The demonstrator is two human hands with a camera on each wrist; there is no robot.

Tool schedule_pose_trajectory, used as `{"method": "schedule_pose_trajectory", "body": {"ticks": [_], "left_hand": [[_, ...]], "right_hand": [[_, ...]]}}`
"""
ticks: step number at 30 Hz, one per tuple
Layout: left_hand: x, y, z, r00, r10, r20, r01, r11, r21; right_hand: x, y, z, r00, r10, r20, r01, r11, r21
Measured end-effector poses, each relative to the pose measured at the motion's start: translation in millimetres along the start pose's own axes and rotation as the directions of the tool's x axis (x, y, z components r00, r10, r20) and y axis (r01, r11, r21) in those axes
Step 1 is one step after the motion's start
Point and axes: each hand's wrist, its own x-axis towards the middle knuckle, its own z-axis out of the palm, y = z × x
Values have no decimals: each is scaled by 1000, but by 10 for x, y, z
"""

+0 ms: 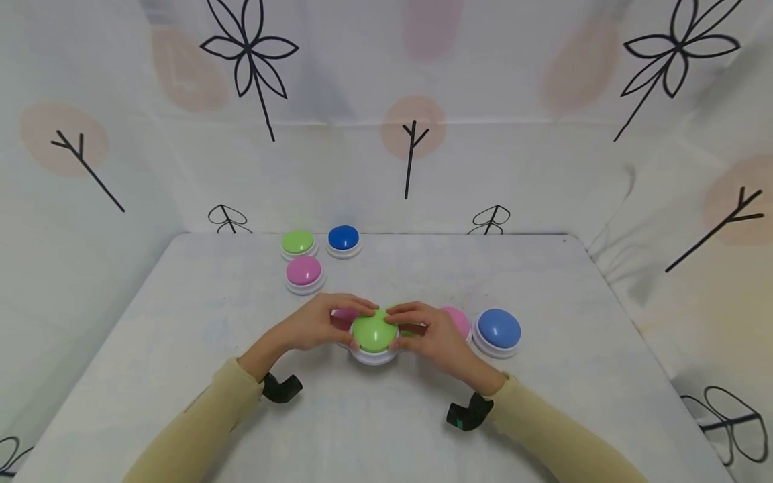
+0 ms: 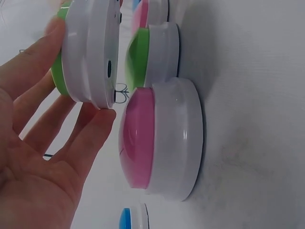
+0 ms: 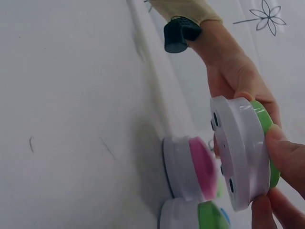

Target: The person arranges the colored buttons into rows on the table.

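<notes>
Both hands hold a green-domed push button (image 1: 374, 333) with a white base, lifted off the table. My left hand (image 1: 323, 322) grips its left side, thumb low and fingers over the dome's edge. On the opposite side my right hand (image 1: 436, 335) pinches it between thumb and fingers. The wrist views show the button (image 3: 245, 148) tilted above its neighbours, its underside with dark holes facing the table. Right behind it stand a pink button (image 2: 138, 138) and another green button (image 2: 138, 59), both partly hidden by the hands in the head view.
Farther right in this row are a pink button (image 1: 457, 322) and a blue button (image 1: 499, 329). At the back left stand a green button (image 1: 298, 241), a blue button (image 1: 343, 237) and a pink button (image 1: 304, 272). Patterned cloth (image 1: 338, 174) walls the white table (image 1: 181, 335).
</notes>
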Motion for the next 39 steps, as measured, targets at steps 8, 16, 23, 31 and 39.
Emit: {"method": "schedule_pose_trajectory", "body": {"ticks": [8, 16, 23, 31, 39], "left_hand": [[-38, -27, 30, 998, 3, 70, 1, 998, -66], [-107, -53, 48, 992, 3, 124, 7, 997, -77], [-170, -105, 51, 989, 23, 149, -15, 998, -59], [-250, -140, 56, 981, 57, 184, -56, 998, -14], [-307, -144, 70, 981, 67, 184, -95, 985, 148]], "right_hand": [[-70, -9, 40, 1000, -12, 27, 13, 999, -35], [-139, 24, 119, 998, -38, 49, 44, 990, -134], [-166, 59, 201, 995, -69, 65, 78, 987, -143], [-168, 90, 286, 994, -46, 99, 62, 985, -161], [-156, 85, 345, 981, -133, 140, 167, 950, -263]]}}
